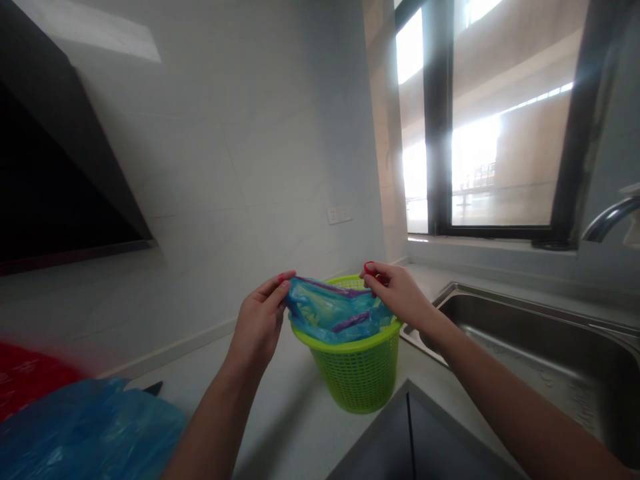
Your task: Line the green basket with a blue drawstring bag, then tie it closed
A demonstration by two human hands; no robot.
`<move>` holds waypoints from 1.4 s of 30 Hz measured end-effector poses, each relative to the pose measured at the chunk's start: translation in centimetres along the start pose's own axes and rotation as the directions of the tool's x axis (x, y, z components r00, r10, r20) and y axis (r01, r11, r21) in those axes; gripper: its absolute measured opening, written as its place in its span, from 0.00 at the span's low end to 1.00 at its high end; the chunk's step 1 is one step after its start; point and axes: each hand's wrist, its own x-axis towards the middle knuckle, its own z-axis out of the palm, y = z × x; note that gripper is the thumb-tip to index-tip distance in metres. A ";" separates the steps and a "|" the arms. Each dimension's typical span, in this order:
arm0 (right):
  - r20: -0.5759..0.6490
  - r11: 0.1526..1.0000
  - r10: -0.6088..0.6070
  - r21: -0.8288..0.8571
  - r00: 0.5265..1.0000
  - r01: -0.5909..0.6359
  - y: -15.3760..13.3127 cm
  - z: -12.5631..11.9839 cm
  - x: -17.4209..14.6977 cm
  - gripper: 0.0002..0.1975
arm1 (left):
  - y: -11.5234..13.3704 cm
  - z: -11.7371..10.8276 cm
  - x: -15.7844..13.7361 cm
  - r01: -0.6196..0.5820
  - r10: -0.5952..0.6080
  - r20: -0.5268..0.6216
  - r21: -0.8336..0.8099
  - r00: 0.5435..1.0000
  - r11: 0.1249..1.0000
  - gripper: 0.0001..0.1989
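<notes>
A thin blue plastic bag (325,310) with purple strips along its edge sits inside the mouth of a lime-green mesh basket (357,373). My left hand (260,317) pinches the bag's rim at the basket's left side, thumb and forefinger together. At the right side, my right hand (395,293) has its fingers closed on the other end of the rim. Between them the edge with the purple strip is stretched taut. Something small and red shows at the fingertips of each hand; I cannot make out what it is. The bag's lower part is hidden within the basket.
The basket stands on a white countertop (295,407) beside a steel sink (500,320) with a faucet (613,217). Blue plastic (95,433) and blurred red plastic (30,380) lie at the lower left. A dark range hood (60,153) juts out above. A grey panel corner (400,433) is in front.
</notes>
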 end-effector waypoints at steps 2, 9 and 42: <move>-0.030 0.995 0.090 0.055 0.995 -0.089 0.6 -0.3 0.5 0.08 | 0.5 0.2 -0.1 -0.048 0.043 -0.050 -0.102 0.998 0.994 0.22; -0.180 0.792 0.419 0.551 0.890 -0.261 1.5 -1.5 1.6 0.13 | 0.2 0.0 0.3 0.002 -0.010 -0.076 -0.104 0.997 0.995 0.43; -0.196 0.288 0.744 0.957 0.638 -0.042 3.9 -3.6 2.9 0.15 | -1.4 -0.7 1.7 -0.145 0.109 -0.128 -0.313 0.986 0.938 0.32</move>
